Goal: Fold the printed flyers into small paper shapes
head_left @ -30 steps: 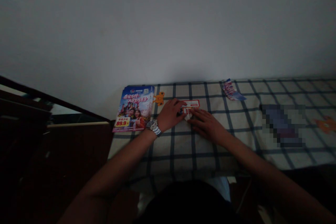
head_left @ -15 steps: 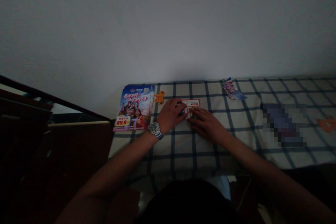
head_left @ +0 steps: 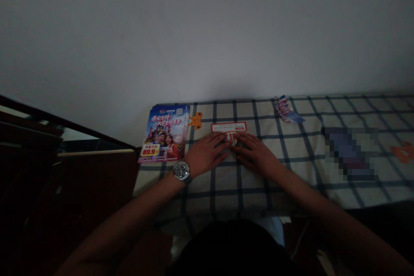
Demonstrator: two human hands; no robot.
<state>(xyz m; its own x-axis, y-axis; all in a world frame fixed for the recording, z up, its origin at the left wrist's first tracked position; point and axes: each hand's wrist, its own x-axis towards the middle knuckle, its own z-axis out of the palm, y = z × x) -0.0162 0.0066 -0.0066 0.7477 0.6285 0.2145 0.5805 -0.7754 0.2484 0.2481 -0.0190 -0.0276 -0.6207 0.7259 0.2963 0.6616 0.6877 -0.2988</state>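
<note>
A small folded leaflet (head_left: 228, 128) with a red-and-white face lies on the checked cloth (head_left: 291, 168). My left hand (head_left: 204, 153), with a metal wristwatch (head_left: 181, 171) on the wrist, lies flat with fingers stretched onto the leaflet's near edge. My right hand (head_left: 255, 152) is flat beside it, its fingertips pressing the same edge. Both hands nearly touch at the fingertips. Neither hand grips anything.
A stack of colourful flyers (head_left: 164, 133) lies at the cloth's left edge, with an orange bear print (head_left: 196, 120) beside it. A small folded leaflet (head_left: 286, 110) sits near the wall. A blurred-out object (head_left: 351, 153) lies to the right. Dark wooden furniture (head_left: 64, 172) stands at left.
My left hand has slid back toward me off the leaflet, uncovering its left half, and flattened out. My right hand has hardly moved.
</note>
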